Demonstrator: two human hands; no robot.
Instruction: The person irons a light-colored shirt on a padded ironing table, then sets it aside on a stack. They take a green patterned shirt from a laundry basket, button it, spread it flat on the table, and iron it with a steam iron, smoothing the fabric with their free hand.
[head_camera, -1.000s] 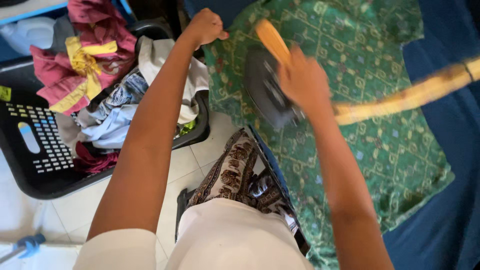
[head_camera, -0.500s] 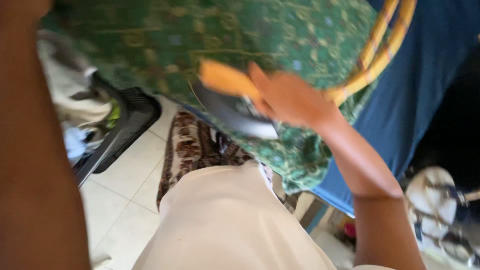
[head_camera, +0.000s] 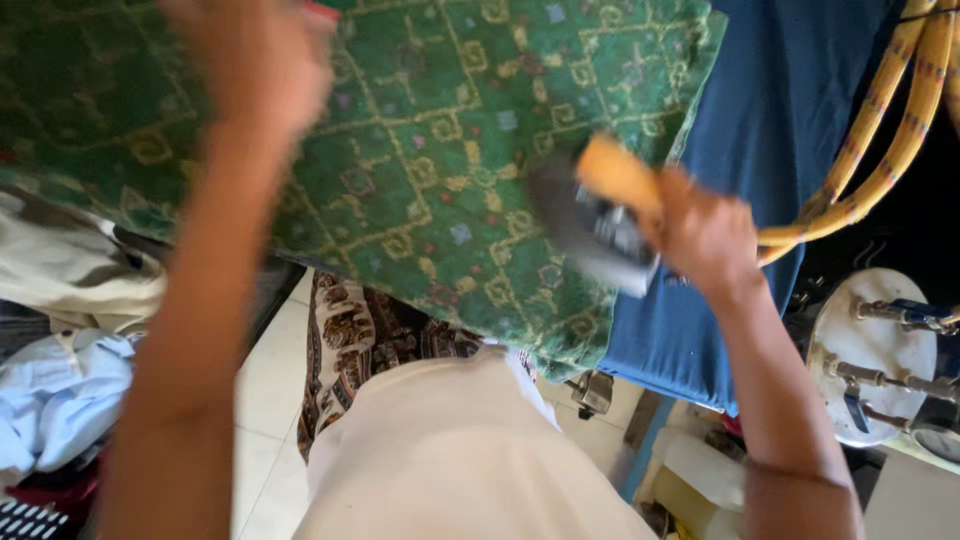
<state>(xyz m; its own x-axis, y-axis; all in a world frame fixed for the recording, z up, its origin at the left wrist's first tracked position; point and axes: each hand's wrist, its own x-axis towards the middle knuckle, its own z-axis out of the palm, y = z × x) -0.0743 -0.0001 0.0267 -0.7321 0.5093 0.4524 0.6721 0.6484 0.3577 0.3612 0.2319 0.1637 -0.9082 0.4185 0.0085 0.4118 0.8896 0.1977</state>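
Fingers of the left hand (head_camera: 262, 62) are lying blurred at the top of the view, pressing down on the green patterned cloth (head_camera: 430, 170); how wide they are spread cannot be told through the blur. Left of that arm, a pale blue garment (head_camera: 55, 400) and a cream one (head_camera: 70, 270) are lying heaped in a dark laundry basket (head_camera: 30, 515) on the white tiled floor (head_camera: 265, 400). The green cloth is spreading across the table, its near edge hanging over the front, just above a brown printed fabric (head_camera: 370, 340) that is drooping below it toward the person's cream-coloured lap. A blue cover (head_camera: 770, 150) is showing on the table to the right of the green cloth. Near the cloth's right edge, the right hand (head_camera: 705, 235) is gripping the iron (head_camera: 590, 225), its fingers wrapping shut around the orange handle while the dark body of the iron is resting on the cloth. A yellow braided cord (head_camera: 890, 130) is running from behind that hand up to the top right corner. Farther right, beyond the table, a round white object with metal fittings (head_camera: 875, 355) is sitting low, well apart from the iron
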